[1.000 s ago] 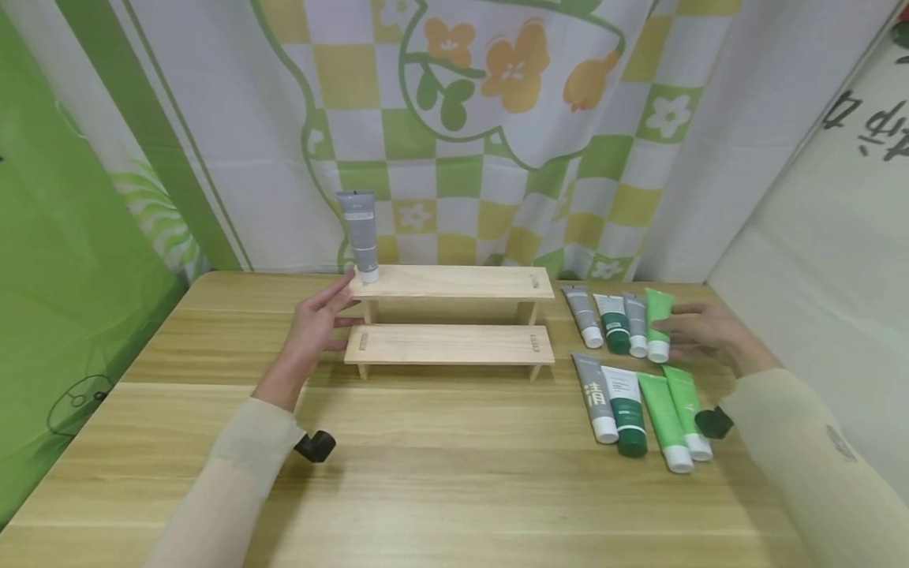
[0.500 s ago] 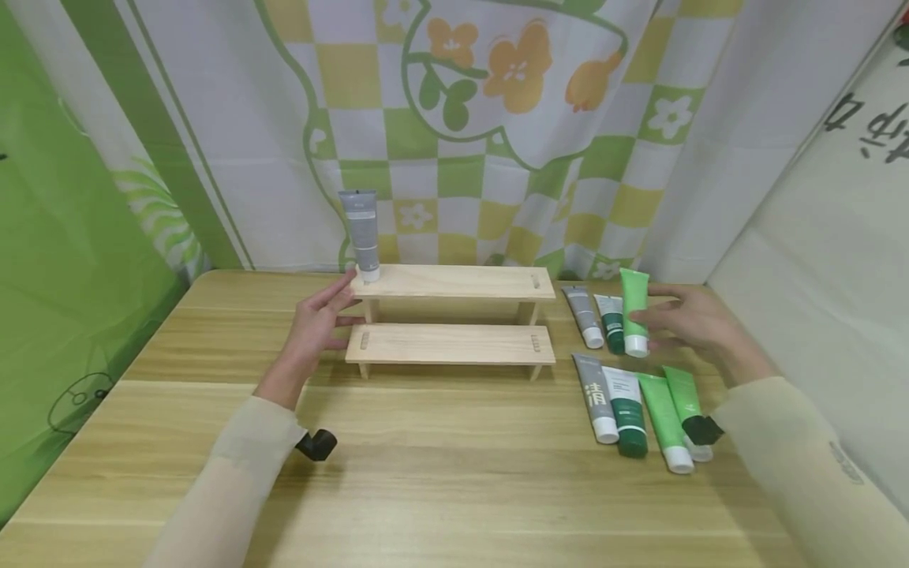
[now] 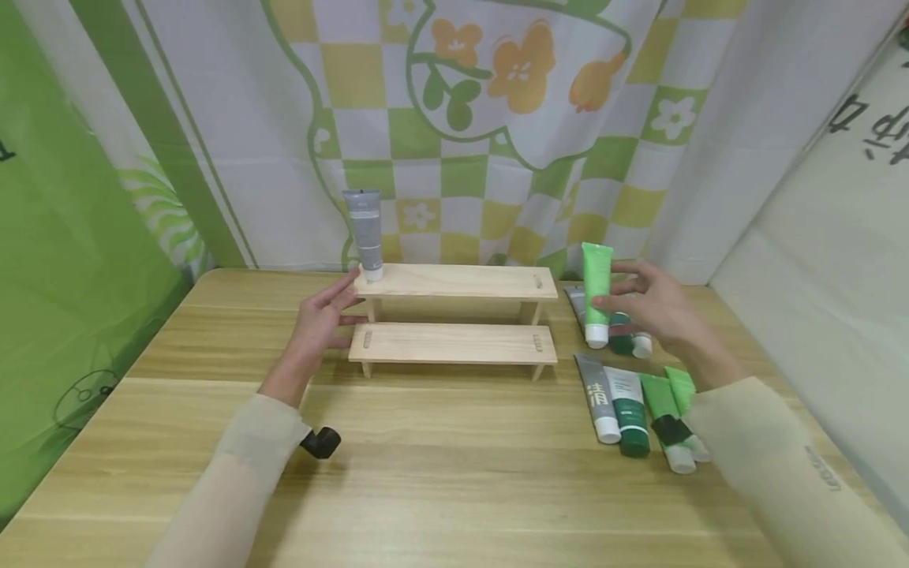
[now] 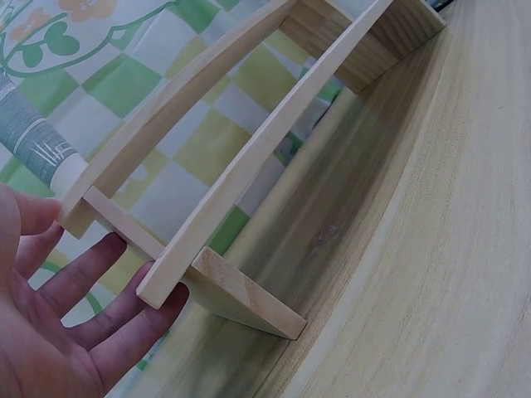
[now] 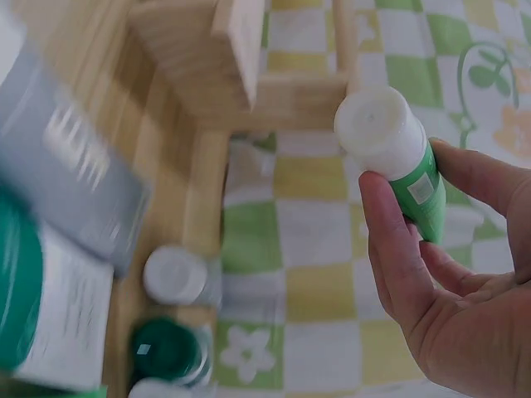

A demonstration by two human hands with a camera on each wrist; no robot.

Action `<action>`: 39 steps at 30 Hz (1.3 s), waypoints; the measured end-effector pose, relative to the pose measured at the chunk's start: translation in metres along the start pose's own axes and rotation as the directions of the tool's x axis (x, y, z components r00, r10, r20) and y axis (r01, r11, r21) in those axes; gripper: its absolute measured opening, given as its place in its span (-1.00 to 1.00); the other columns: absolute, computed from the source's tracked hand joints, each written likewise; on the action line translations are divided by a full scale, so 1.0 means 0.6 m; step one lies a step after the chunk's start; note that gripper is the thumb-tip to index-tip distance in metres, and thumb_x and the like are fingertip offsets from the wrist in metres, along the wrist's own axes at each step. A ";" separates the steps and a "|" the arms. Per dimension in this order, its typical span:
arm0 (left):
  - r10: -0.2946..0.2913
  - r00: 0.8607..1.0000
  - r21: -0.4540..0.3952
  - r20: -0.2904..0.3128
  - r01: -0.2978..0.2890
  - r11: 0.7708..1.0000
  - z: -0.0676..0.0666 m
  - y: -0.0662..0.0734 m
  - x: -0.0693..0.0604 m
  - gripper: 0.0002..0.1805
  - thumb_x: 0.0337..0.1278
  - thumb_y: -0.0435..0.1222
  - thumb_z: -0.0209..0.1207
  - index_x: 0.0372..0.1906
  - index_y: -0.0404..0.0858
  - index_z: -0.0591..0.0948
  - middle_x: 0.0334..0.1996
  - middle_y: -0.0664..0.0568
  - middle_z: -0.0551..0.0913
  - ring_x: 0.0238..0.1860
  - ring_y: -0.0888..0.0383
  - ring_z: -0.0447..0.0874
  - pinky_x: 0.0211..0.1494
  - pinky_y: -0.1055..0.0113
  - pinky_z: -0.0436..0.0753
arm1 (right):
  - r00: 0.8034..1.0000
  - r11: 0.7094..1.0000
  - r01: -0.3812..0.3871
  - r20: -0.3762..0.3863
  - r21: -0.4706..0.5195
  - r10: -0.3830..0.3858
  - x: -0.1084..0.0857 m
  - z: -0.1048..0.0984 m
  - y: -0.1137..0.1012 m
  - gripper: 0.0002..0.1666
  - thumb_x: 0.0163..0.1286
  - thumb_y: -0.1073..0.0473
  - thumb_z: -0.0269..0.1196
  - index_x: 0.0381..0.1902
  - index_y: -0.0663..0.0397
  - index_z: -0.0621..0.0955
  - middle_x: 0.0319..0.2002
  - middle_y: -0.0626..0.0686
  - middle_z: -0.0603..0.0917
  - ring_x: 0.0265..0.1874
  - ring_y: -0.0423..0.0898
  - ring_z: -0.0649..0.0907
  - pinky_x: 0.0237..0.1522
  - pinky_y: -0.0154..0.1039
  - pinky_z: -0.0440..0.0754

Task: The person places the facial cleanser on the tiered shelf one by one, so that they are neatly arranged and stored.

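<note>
My right hand (image 3: 656,308) pinches a light green squeeze tube (image 3: 596,284) with a white cap, raised above the tubes at the right and held cap down. In the right wrist view the tube's white cap (image 5: 380,133) points towards the camera. My left hand (image 3: 319,319) is at the left end of a two-tier wooden shelf (image 3: 454,282). Its spread, mostly straight fingers (image 4: 79,278) touch the ends of the planks. On the upper tier's left end a grey tube (image 3: 367,237) stands upright on its white cap.
Behind the right hand lie grey tubes and a green-capped tube (image 3: 622,341), partly hidden. Nearer me lie a grey tube (image 3: 596,398), a white-and-green tube (image 3: 628,410) and two green tubes (image 3: 660,394). A patterned curtain (image 3: 469,181) hangs behind the wooden table (image 3: 454,473).
My right hand has lifted the green tube from the far row and carried it left towards the shelf. My left hand stays at the shelf's left end.
</note>
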State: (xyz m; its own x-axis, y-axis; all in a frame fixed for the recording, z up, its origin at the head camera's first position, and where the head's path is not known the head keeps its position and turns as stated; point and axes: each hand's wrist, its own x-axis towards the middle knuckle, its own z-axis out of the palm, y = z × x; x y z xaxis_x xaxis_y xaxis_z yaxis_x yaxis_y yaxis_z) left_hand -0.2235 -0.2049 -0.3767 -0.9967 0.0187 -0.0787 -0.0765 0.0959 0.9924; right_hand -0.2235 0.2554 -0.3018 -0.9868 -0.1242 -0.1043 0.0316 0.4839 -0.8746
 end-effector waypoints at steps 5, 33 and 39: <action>-0.003 1.000 0.008 -0.006 0.004 1.000 0.001 0.000 -0.001 -0.49 0.57 0.04 -0.07 0.51 0.28 0.27 0.45 -0.20 0.34 0.24 -0.21 0.54 0.11 -0.16 0.62 | 1.000 0.999 0.026 0.009 0.038 -0.027 0.000 0.029 -0.031 0.01 0.35 0.17 0.41 0.57 0.13 0.10 0.26 0.38 0.37 -0.16 0.11 0.68 -0.17 0.04 0.75; -0.003 1.000 0.008 -0.002 0.003 1.000 0.003 -0.001 0.002 -0.48 0.55 0.05 -0.06 0.51 0.28 0.27 0.45 -0.19 0.34 0.24 -0.21 0.54 0.12 -0.16 0.62 | 0.980 0.964 0.194 0.008 0.182 -0.199 0.065 0.217 -0.148 -0.06 0.26 0.33 0.44 0.48 0.08 0.21 0.04 0.24 0.50 -0.14 0.15 0.69 -0.20 0.05 0.76; -0.010 1.000 0.014 -0.006 0.010 1.000 0.002 0.000 0.001 -0.49 0.55 0.05 -0.06 0.51 0.29 0.28 0.45 -0.18 0.35 0.24 -0.20 0.55 0.14 -0.20 0.58 | 0.965 0.948 0.262 -0.044 0.178 -0.259 0.083 0.248 -0.167 -0.06 0.24 0.37 0.44 0.47 0.10 0.21 0.02 0.22 0.50 -0.12 0.12 0.68 -0.27 -0.03 0.77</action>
State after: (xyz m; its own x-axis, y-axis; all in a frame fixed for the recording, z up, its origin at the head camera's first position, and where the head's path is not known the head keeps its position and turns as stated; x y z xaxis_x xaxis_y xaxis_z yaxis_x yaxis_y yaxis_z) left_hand -0.2241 -0.2036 -0.3770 -0.9961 0.0118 -0.0876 -0.0858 0.1096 0.9903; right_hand -0.2524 0.0721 -0.2899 -0.9673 -0.2072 0.1460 -0.2004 0.2718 -0.9413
